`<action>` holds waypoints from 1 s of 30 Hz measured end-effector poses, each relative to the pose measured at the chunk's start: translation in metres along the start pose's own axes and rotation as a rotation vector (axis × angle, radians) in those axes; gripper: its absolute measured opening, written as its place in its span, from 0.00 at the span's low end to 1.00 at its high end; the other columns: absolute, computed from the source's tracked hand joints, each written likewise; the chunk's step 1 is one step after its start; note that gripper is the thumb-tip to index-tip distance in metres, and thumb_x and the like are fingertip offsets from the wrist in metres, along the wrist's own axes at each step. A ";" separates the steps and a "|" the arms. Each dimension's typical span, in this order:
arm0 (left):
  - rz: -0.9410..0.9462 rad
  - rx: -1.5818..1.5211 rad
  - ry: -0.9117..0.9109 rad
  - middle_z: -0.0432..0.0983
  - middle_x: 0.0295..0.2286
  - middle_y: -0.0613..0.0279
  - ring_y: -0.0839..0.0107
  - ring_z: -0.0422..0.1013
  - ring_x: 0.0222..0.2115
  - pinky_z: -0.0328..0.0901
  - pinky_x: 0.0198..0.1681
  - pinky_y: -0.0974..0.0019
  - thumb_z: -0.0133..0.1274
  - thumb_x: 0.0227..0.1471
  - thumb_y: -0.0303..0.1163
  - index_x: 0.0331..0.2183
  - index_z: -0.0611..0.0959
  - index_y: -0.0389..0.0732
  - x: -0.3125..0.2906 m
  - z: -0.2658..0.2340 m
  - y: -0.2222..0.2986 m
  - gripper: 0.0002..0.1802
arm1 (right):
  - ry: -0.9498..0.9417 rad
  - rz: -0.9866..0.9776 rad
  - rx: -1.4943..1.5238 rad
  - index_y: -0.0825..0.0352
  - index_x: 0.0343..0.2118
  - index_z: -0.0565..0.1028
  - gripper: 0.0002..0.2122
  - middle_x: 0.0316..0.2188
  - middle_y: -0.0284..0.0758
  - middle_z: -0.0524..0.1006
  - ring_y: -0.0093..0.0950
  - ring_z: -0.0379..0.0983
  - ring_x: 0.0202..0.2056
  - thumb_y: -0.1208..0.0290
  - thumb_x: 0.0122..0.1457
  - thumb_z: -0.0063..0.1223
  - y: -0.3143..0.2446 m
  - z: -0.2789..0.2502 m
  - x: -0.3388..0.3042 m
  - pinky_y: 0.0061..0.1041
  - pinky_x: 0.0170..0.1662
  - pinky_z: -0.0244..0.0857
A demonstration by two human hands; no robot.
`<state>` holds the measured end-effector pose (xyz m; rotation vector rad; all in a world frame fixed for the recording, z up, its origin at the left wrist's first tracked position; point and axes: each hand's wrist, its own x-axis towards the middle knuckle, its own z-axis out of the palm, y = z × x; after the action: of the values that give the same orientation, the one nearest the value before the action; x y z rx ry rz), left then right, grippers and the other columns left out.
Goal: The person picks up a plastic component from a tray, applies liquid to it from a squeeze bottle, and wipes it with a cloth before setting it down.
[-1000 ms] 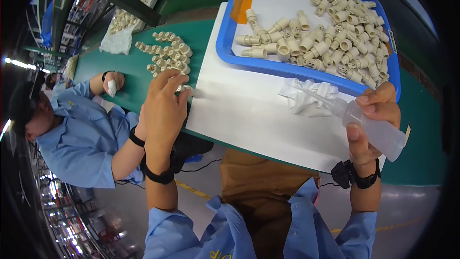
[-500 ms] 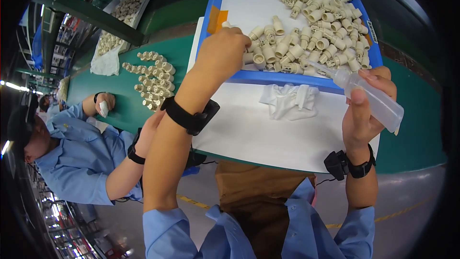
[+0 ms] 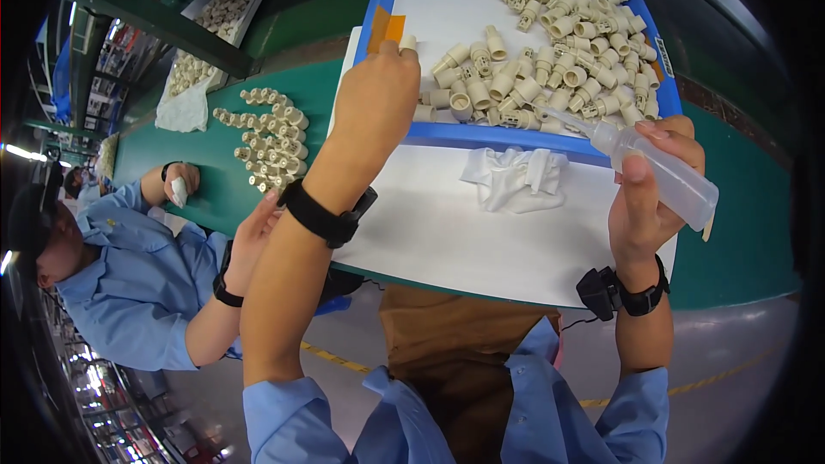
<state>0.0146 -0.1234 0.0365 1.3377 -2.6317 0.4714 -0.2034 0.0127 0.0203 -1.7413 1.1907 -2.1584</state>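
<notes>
Nearest the camera, a worker's right hand [image 3: 649, 189] is gripping a translucent squeeze bottle [image 3: 670, 176] just off the near right side of a blue tray [image 3: 507, 139], its nozzle now reaching over the tray's near rim, where a second ago it was pointing over a crumpled white cloth [image 3: 516, 180]. That cloth is lying on a white sheet [image 3: 447, 241] just in front of the tray. The left hand [image 3: 378, 99], well apart from the right, is showing the bigger change: having left the standing rows of fittings [image 3: 275, 142] beyond the tray's left side, it is curling over the tray's left end by an orange tape patch [image 3: 384, 32], so the work is now centring on the tray instead of the rows. One cream fitting [image 3: 408, 41] is showing at its fingertips, though the back of the hand is hiding whether they are closing on it. Loose cream fittings [image 3: 584, 51] are filling much of the tray, heaping toward its right end. Left of the tray, a co-worker in blue [image 3: 137, 266] is sitting at the green table [image 3: 155, 163]; farther off, beyond the tray's far left, a long container [image 3: 228, 9] is holding many more small pale pieces.
</notes>
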 end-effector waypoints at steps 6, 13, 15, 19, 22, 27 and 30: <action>-0.196 -0.503 0.344 0.69 0.26 0.57 0.61 0.70 0.23 0.67 0.24 0.68 0.50 0.39 0.20 0.26 0.72 0.35 -0.044 -0.032 0.026 0.06 | -0.027 0.001 0.031 0.67 0.34 0.65 0.16 0.30 0.38 0.68 0.24 0.63 0.32 0.69 0.44 0.58 -0.001 -0.006 -0.004 0.20 0.36 0.57; -0.441 -0.791 0.284 0.68 0.25 0.56 0.62 0.68 0.21 0.64 0.23 0.69 0.51 0.39 0.18 0.28 0.71 0.35 -0.120 -0.010 0.061 0.09 | -0.154 -0.010 0.111 0.64 0.33 0.64 0.17 0.31 0.37 0.67 0.22 0.61 0.31 0.66 0.42 0.58 -0.009 -0.002 -0.008 0.19 0.36 0.55; -0.463 -0.747 0.209 0.68 0.25 0.56 0.62 0.68 0.21 0.64 0.23 0.69 0.51 0.39 0.18 0.28 0.71 0.35 -0.129 -0.003 0.063 0.09 | -0.156 0.000 0.130 0.64 0.33 0.63 0.17 0.31 0.37 0.67 0.22 0.61 0.31 0.66 0.42 0.58 -0.009 0.000 -0.010 0.18 0.36 0.55; -0.520 -0.618 0.137 0.68 0.25 0.56 0.62 0.68 0.21 0.64 0.23 0.68 0.52 0.40 0.18 0.29 0.71 0.35 -0.137 0.003 0.061 0.09 | -0.157 0.028 0.140 0.64 0.33 0.64 0.17 0.32 0.37 0.67 0.21 0.60 0.30 0.65 0.42 0.58 -0.011 0.001 -0.010 0.19 0.36 0.54; -0.509 -0.710 0.198 0.69 0.26 0.56 0.62 0.69 0.21 0.64 0.22 0.68 0.52 0.39 0.18 0.28 0.71 0.35 -0.133 0.000 0.062 0.10 | -0.292 -0.015 0.141 0.64 0.33 0.63 0.18 0.31 0.37 0.66 0.20 0.61 0.28 0.67 0.42 0.59 -0.009 0.001 -0.010 0.17 0.32 0.56; -0.464 -0.792 0.437 0.70 0.27 0.55 0.62 0.70 0.23 0.65 0.23 0.69 0.53 0.37 0.16 0.28 0.72 0.34 -0.126 -0.003 0.076 0.11 | -0.370 0.109 0.356 0.63 0.32 0.65 0.17 0.31 0.36 0.65 0.20 0.61 0.25 0.71 0.39 0.61 -0.022 0.007 -0.016 0.15 0.26 0.57; -0.376 -0.742 0.561 0.70 0.28 0.54 0.62 0.71 0.26 0.67 0.25 0.70 0.55 0.35 0.14 0.26 0.73 0.33 -0.122 -0.001 0.083 0.11 | -0.425 0.107 0.368 0.62 0.29 0.66 0.18 0.31 0.35 0.65 0.19 0.60 0.21 0.75 0.35 0.64 -0.025 0.007 -0.016 0.14 0.22 0.56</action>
<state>0.0201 0.0154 -0.0128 1.1661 -1.7602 -0.1653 -0.1828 0.0347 0.0239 -1.7938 0.7112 -1.6919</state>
